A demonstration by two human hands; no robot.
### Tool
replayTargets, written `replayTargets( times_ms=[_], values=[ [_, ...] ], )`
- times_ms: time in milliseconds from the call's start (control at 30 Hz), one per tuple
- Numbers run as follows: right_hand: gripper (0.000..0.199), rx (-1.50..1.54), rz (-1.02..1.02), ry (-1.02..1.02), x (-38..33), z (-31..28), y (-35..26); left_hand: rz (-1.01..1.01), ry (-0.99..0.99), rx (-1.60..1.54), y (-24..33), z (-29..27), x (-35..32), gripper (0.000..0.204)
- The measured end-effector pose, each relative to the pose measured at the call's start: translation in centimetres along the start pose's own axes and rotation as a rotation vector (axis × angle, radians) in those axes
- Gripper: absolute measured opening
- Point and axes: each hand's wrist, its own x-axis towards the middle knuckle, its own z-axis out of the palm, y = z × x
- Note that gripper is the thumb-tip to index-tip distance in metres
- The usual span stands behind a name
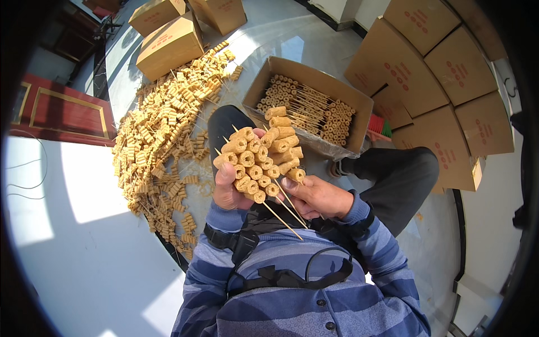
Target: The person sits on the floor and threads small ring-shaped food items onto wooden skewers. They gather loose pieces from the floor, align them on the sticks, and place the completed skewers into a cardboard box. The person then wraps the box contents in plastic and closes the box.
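Note:
Several skewers of tan, hollow tube-shaped snack pieces (pixel 255 163) are gathered in a bunch in front of my body. My left hand (pixel 226 188) is closed round the left side of this bunch, its thumb on the outer pieces. Pointed stick tips poke out at the upper left, while bare wooden sticks (pixel 283 219) run down toward my waist. On the right, my right hand (pixel 320 197) pinches more of the skewers (pixel 285 143) near their lower ends, thumb against the lowest piece. Its other fingers are partly hidden underneath.
Ahead, an open cardboard box (pixel 359 115) holds rows of packed skewers. A long heap of loose skewers (pixel 163 135) lies on the floor at left. Closed cartons (pixel 171 45) stand at the back; more cartons (pixel 426 78) are stacked at right. My bent knee (pixel 418 168) is beside the box.

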Motion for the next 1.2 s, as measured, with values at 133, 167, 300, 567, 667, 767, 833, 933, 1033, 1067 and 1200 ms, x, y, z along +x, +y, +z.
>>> replayTargets(
  times_ms=[133,167,300,567,667,767,833,933,1033,1067,1200],
  values=[
    [0.049,-0.002,-0.004,-0.066,-0.1,0.0,0.0,0.006,-0.071,-0.021,-0.1,-0.2,0.2,0.105],
    [0.049,-0.014,-0.001,-0.057,-0.1,0.0,0.0,0.008,-0.087,-0.022,0.0,-0.3,0.2,0.106],
    [0.045,0.02,0.012,-0.08,0.1,-0.1,0.0,0.001,-0.054,0.04,0.3,-0.7,0.0,0.104],
    [0.03,0.128,-0.162,-0.027,-0.1,0.1,0.4,0.014,0.004,0.08,0.3,-1.3,-0.7,0.097],
    [0.035,0.196,-0.184,-0.044,-0.3,0.3,0.3,0.038,-0.031,0.105,0.3,-2.1,-0.6,0.089],
    [0.034,0.09,-0.284,0.026,-0.4,0.8,0.1,0.091,0.01,0.101,0.0,-2.8,-0.6,0.084],
    [0.031,-0.037,-0.304,0.096,-0.4,1.3,0.2,0.104,0.078,0.102,-0.2,-3.1,-0.7,0.081],
    [0.032,-0.247,-0.337,0.263,-0.2,1.8,0.4,0.128,0.157,0.077,-0.6,-3.3,-0.9,0.079],
    [0.032,-0.427,-0.383,0.441,0.2,2.0,0.7,0.137,0.158,0.053,-0.9,-3.2,-0.8,0.079],
    [0.031,-0.469,-0.414,0.487,0.4,2.1,0.8,0.129,0.149,0.029,-1.1,-3.0,-0.8,0.079],
    [0.036,-0.845,-0.577,0.76,1.0,1.8,1.4,0.076,0.172,-0.147,-2.0,-2.2,-0.8,0.079]
  ],
)
